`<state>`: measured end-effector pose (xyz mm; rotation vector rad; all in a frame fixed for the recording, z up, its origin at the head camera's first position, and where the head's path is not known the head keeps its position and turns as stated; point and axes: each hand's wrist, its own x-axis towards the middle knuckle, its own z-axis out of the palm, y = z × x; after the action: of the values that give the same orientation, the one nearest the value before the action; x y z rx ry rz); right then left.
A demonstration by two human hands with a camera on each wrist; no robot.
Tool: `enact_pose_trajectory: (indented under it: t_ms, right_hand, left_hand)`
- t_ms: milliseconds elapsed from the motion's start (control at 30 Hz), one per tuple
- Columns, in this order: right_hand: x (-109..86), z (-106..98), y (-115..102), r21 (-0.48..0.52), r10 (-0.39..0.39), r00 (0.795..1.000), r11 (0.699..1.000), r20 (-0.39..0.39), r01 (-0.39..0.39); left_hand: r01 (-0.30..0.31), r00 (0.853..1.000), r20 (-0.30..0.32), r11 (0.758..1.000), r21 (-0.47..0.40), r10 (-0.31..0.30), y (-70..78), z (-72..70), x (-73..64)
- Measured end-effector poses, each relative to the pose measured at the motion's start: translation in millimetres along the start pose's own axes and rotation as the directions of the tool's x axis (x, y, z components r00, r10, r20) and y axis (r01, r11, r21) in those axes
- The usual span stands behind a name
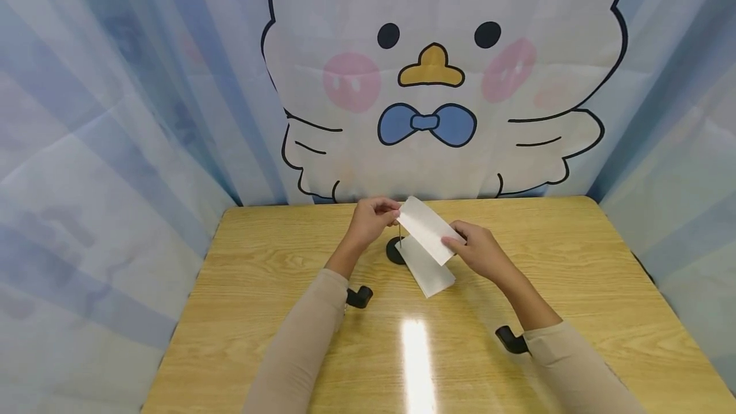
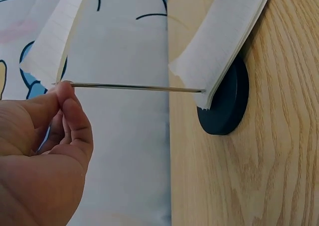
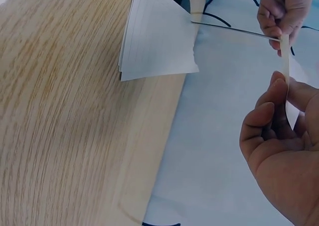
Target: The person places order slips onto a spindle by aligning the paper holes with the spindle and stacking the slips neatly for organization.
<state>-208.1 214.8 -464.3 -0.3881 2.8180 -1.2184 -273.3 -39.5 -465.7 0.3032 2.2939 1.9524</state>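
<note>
A bill spike has a round black base [image 1: 393,252] on the table and a thin metal spike [image 2: 139,88] standing up from it. Low on the spike sits a small stack of white paper slips [image 1: 427,271], pierced near one end. At the spike's tip, my left hand [image 1: 370,221] pinches the near end of a single white paper slip [image 1: 422,225] between thumb and fingers. The slip's other end is held by my right hand [image 1: 482,252], thumb on top. Whether the tip pierces this upper slip is hidden by my left fingertips.
The wooden table [image 1: 259,350] ends at a back edge close behind the spike. A printed curtain [image 1: 431,165] hangs just beyond it and along both sides. Black wrist-camera mounts [image 1: 360,297] sit at the sleeves.
</note>
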Motion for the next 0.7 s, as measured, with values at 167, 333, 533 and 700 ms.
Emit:
enact_pose_trajectory:
  t_ms: [167, 333, 533, 700]
  right_hand:
    - [-0.4, 2, 0, 0.016, 0.015, 1.000, 1.000, -0.001, -0.015]
    - [0.0, 4, 0, 0.021, 0.027, 1.000, 0.999, 0.001, -0.027]
    - [-1.3, 5, 1, 0.027, 0.047, 0.999, 0.999, 0.009, -0.047]
    - [-2.2, 7, 2, 0.019, 0.049, 0.999, 0.999, 0.021, -0.049]
  left_hand:
    - [0.019, 1.000, -0.003, 1.000, 0.017, -0.019, 3.2, 0.7, 0.0]
    - [0.034, 0.999, -0.002, 0.996, 0.079, -0.034, 10.3, 0.0, -0.2]
    - [0.015, 1.000, 0.012, 0.987, 0.162, -0.017, 12.5, 0.8, 0.1]
    - [0.014, 1.000, 0.006, 0.986, 0.169, -0.015, 4.0, 3.5, -0.7]
